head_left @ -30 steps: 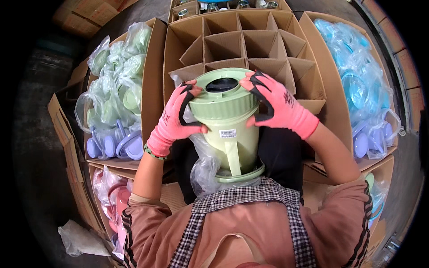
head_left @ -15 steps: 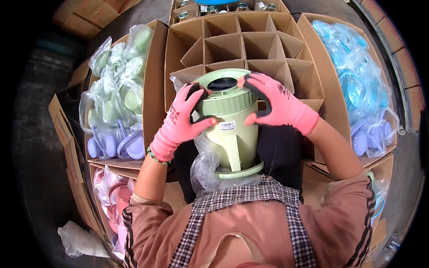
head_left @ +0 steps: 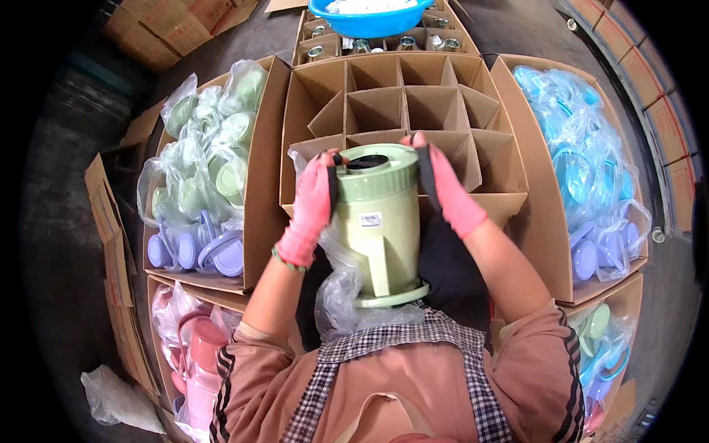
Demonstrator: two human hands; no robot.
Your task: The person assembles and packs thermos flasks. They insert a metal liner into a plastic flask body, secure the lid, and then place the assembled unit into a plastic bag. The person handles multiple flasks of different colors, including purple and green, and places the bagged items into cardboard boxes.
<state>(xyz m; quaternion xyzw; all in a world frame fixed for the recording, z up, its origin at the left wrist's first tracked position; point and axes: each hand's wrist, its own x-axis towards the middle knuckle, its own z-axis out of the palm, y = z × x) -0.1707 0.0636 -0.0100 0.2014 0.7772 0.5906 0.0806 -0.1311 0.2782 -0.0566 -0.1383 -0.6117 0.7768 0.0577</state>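
A pale green thermos jug shell (head_left: pixel 391 221) stands upright between my knees, its handle and a small white label facing me. A ridged collar (head_left: pixel 385 186) with a round dark opening tops it. At the collar's left side my left hand (head_left: pixel 316 193), in a pink glove with black palm, is closed against the rim. My right hand (head_left: pixel 447 184), gloved alike, grips the opposite side, fingertips at the rim. Beneath the shell a flat green disc (head_left: pixel 391 297) shows. A crumpled clear plastic bag (head_left: pixel 340 288) lies along its left side on my lap.
Ahead stands a carton with cardboard dividers (head_left: pixel 406 63). Behind it are a blue basin (head_left: pixel 369 26) of white pieces and several metallic liners (head_left: pixel 407 44). Bagged green parts (head_left: pixel 199 162) fill the left carton, bagged blue parts (head_left: pixel 583 170) the right. Pink parts (head_left: pixel 203 354) sit lower left.
Both hands have gone from loosely spread fingers around the collar to pressing close on its two sides. The view has tilted, bringing more of the blue basin in at the top.
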